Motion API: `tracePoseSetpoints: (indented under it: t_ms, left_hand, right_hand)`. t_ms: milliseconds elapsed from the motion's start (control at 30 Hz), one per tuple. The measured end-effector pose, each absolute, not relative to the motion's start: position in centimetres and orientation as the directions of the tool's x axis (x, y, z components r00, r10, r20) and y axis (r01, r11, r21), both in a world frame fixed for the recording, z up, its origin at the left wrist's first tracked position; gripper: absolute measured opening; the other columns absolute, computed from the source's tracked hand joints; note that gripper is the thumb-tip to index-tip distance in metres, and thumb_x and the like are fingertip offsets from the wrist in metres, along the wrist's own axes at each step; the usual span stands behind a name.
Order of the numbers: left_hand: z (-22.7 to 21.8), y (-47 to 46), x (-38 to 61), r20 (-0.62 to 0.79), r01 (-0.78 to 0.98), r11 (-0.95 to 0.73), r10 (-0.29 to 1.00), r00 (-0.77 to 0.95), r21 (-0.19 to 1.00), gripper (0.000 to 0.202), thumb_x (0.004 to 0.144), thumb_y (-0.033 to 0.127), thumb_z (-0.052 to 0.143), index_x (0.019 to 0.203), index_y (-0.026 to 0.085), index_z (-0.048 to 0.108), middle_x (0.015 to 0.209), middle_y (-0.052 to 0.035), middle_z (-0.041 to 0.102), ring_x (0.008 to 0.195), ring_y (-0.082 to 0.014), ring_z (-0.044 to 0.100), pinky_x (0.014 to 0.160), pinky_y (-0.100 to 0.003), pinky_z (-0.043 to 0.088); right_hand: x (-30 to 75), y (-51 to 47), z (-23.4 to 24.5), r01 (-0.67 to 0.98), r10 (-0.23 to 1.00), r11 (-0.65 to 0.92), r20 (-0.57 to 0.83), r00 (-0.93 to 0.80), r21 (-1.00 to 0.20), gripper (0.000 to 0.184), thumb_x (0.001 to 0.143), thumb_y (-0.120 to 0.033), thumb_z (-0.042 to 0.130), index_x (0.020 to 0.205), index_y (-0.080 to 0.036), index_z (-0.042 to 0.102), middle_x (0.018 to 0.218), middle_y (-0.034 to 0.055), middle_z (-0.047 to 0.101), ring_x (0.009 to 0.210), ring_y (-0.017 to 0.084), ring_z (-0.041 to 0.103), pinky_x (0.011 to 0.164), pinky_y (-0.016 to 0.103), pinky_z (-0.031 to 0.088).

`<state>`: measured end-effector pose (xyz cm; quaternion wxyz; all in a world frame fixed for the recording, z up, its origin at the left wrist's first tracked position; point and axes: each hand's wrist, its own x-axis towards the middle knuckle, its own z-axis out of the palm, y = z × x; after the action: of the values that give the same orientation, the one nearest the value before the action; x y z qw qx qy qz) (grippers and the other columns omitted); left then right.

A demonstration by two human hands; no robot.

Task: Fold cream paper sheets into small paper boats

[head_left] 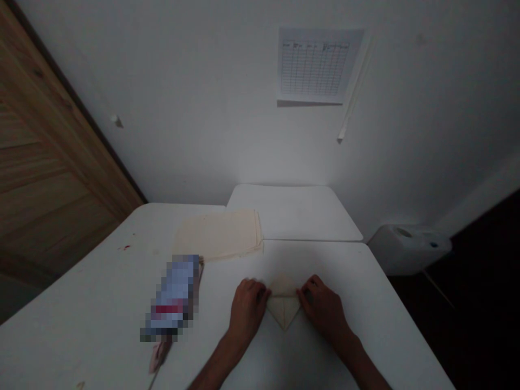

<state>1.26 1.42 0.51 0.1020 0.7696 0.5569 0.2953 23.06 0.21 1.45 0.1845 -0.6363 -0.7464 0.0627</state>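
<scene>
A small piece of folded cream paper lies on the white table, its point turned toward me and its far edge rounded. A straight crease runs across it, with another down the middle. My left hand pinches its left corner between thumb and fingers. At the right corner, my right hand grips the paper the same way. Both hands rest low, close to the tabletop.
Flat cream sheets lie stacked beyond my left hand. A blurred-out object sits left of it. The white table meets a wall holding a printed chart. A white plastic container stands past the right edge.
</scene>
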Motion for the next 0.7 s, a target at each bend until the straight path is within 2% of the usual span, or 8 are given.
tracePoseSetpoints:
  t_ms: [133, 167, 267, 367, 533, 700]
  left_hand:
    - [-0.2, 1.4, 1.4, 0.400, 0.810, -0.412, 0.884, 0.243, 0.418, 0.008, 0.087, 0.014, 0.055, 0.083, 0.017, 0.062, 0.085, -0.0072, 0.059, 0.085, -0.0237, 0.054, 0.078, -0.040, 0.048]
    - [-0.4, 1.3, 1.4, 0.419, 0.799, -0.452, 0.863, 0.282, 0.395, 0.012, 0.086, 0.009, 0.053, 0.089, 0.016, 0.063, 0.090, -0.0083, 0.060, 0.089, -0.0241, 0.054, 0.080, -0.041, 0.048]
    - [-0.6, 1.3, 1.5, 0.420, 0.706, -0.630, 0.765, 0.489, 0.325, 0.039, 0.080, -0.004, 0.047, 0.111, 0.018, 0.060, 0.111, -0.0101, 0.059, 0.105, -0.0241, 0.052, 0.089, -0.042, 0.049]
    - [-0.2, 1.3, 1.4, 0.366, 0.619, -0.741, 0.668, 0.648, 0.258, 0.049, 0.079, -0.006, 0.046, 0.120, 0.019, 0.056, 0.124, -0.0102, 0.057, 0.114, -0.0244, 0.050, 0.094, -0.042, 0.049]
    - [0.0, 1.4, 1.3, 0.336, 0.635, -0.754, 0.650, 0.682, 0.168, 0.048, 0.080, -0.007, 0.045, 0.120, 0.017, 0.057, 0.125, -0.0108, 0.058, 0.114, -0.0263, 0.052, 0.093, -0.043, 0.050]
    - [-0.8, 1.4, 1.1, 0.331, 0.662, -0.727, 0.680, 0.655, 0.183, 0.057, 0.076, -0.010, 0.043, 0.124, 0.018, 0.054, 0.130, -0.0103, 0.055, 0.120, -0.0268, 0.048, 0.096, -0.046, 0.049]
  right_hand:
    - [22.9, 0.2, 1.6, 0.932, 0.975, 0.165, 0.198, -0.104, -0.323, 0.027, 0.095, -0.036, 0.044, 0.082, -0.021, 0.061, 0.093, 0.0043, 0.059, 0.071, 0.014, 0.062, 0.061, 0.025, 0.045]
    - [22.8, 0.2, 1.7, 0.933, 0.975, 0.164, 0.197, -0.103, -0.321, 0.026, 0.095, -0.036, 0.044, 0.082, -0.021, 0.061, 0.093, 0.0043, 0.059, 0.071, 0.014, 0.062, 0.061, 0.025, 0.045]
    - [22.6, 0.1, 2.0, 0.939, 0.977, 0.152, 0.193, -0.095, -0.308, 0.026, 0.095, -0.036, 0.044, 0.081, -0.021, 0.061, 0.092, 0.0042, 0.059, 0.071, 0.014, 0.062, 0.060, 0.025, 0.044]
    - [22.4, 0.1, 2.3, 0.946, 0.977, 0.142, 0.194, -0.087, -0.291, 0.024, 0.094, -0.035, 0.045, 0.081, -0.021, 0.061, 0.092, 0.0042, 0.059, 0.071, 0.015, 0.062, 0.059, 0.024, 0.044]
    - [22.1, -0.1, 2.3, 0.951, 0.980, 0.126, 0.187, -0.075, -0.281, 0.023, 0.093, -0.033, 0.046, 0.081, -0.021, 0.061, 0.091, 0.0042, 0.059, 0.071, 0.016, 0.062, 0.059, 0.025, 0.044]
    - [22.2, 0.0, 2.3, 0.945, 0.980, 0.125, 0.185, -0.070, -0.303, 0.022, 0.093, -0.032, 0.046, 0.081, -0.021, 0.061, 0.091, 0.0044, 0.060, 0.072, 0.015, 0.063, 0.060, 0.025, 0.045]
